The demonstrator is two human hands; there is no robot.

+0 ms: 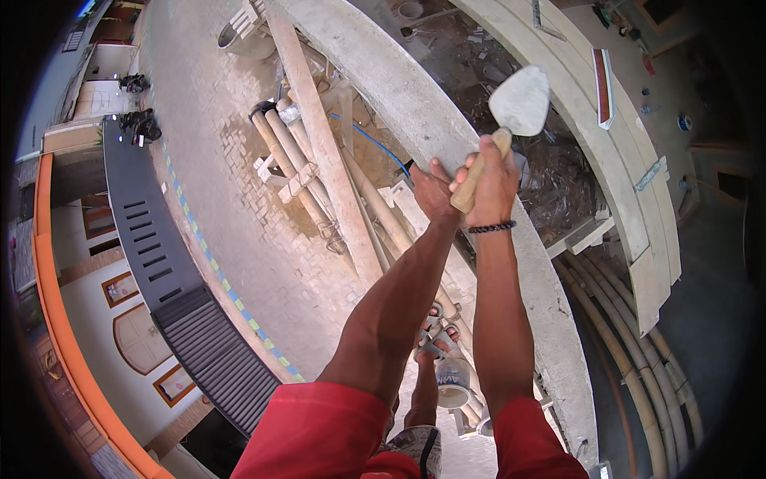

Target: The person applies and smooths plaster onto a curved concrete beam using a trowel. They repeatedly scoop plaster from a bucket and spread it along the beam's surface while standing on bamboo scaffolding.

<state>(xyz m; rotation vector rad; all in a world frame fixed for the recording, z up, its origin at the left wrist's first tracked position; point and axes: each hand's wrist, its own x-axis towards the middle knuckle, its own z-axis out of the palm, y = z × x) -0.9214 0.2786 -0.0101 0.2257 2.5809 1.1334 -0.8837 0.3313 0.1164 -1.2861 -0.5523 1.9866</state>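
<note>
My right hand [492,185] is closed around the wooden handle of a trowel [520,100]. Its broad, greyish-white blade points up and away, above the gap to the right of the near concrete beam [447,120]. My left hand [432,191] rests at the left edge of that beam, thumb and fingers apart, just left of the trowel handle; part of its fingers is hidden. A blue hose [369,137] ends from view close to my left fingertips. A dark bead bracelet [491,227] circles my right wrist.
Planks [311,120] and bamboo poles [299,164] lean below the beam on the left. A white bucket [453,383] stands by my feet. Right of the gap runs a second beam [586,136] with a red-and-white strip [602,88]. More bamboo poles [630,343] lie at lower right.
</note>
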